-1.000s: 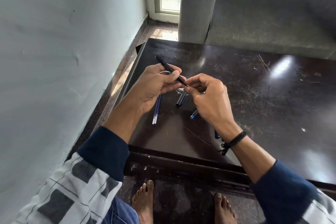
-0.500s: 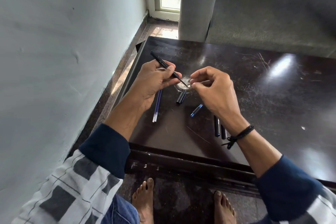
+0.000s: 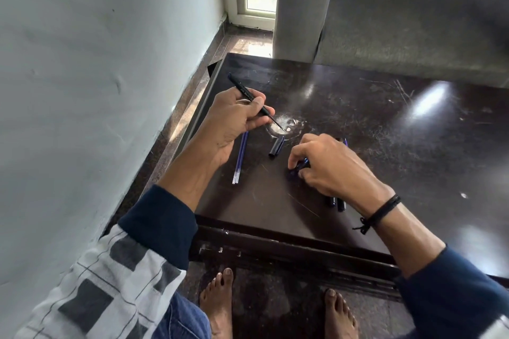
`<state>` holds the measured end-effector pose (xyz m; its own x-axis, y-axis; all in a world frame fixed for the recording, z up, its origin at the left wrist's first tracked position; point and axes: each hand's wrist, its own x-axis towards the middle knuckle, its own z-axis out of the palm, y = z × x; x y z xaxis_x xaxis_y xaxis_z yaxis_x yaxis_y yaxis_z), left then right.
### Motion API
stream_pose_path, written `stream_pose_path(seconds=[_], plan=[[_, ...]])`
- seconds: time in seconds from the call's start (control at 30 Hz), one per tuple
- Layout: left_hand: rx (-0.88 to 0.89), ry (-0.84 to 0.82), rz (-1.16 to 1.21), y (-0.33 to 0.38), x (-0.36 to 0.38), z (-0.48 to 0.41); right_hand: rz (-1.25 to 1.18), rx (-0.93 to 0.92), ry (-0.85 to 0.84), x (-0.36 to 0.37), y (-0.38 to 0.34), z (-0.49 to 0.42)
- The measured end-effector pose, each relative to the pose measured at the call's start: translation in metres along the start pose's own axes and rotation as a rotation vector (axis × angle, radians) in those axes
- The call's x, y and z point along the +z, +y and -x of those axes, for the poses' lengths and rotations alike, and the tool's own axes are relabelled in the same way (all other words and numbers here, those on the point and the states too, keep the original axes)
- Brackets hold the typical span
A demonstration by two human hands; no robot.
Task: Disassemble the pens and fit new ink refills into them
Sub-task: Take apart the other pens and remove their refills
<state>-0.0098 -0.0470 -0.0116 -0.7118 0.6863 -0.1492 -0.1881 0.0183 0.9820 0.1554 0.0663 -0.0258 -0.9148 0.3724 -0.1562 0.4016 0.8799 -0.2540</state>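
While the left hand [image 3: 231,121] is raised a little above the desk [image 3: 385,132], its fingers and thumb are curled round a black pen [image 3: 242,89], gripping it near the middle. The pen is tilted: its back end points up and away toward the far left corner of the desk, and its thin tip slants down to the right, over a pale scuff [image 3: 283,121] on the dark top. Whether the tip touches the desk cannot be told.

The right hand [image 3: 333,168] is low on the desk, palm down, with its fingertips bent and pinching a small blue piece [image 3: 301,165] that lies on the surface. What part of a pen that piece is cannot be made out. Under this hand and wrist lie two dark barrels [image 3: 341,205] side by side; only their near ends show clearly.

Between the two hands a short black cap [image 3: 276,147] lies on the desk, apart from both. Two blue refills [image 3: 239,162] lie touching each other just below the left hand, running toward the near edge.

A black wristband [image 3: 384,209] sits on the right wrist, and both sleeves are dark blue. A pale wall [image 3: 96,63] runs along the left, a grey sofa [image 3: 399,22] stands beyond the desk, and bare feet [image 3: 217,300] rest on the floor below its near edge.
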Motion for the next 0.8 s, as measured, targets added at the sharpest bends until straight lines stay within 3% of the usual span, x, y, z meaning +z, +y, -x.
stream_pose_path(seconds=[0.1, 0.3, 0.8], plan=[[-0.002, 0.007, -0.002, 0.0008, 0.0007, 0.0002, -0.05, 0.008, 0.057, 0.0032, 0.0027, -0.002], [-0.007, 0.021, -0.011, 0.0013, 0.0006, 0.0007, -0.488, 0.195, 0.24, -0.0014, 0.0067, -0.0081], [-0.016, -0.058, -0.022, -0.0025, 0.0067, 0.0044, -0.508, 0.196, 0.288, 0.0057, 0.0038, -0.009]])
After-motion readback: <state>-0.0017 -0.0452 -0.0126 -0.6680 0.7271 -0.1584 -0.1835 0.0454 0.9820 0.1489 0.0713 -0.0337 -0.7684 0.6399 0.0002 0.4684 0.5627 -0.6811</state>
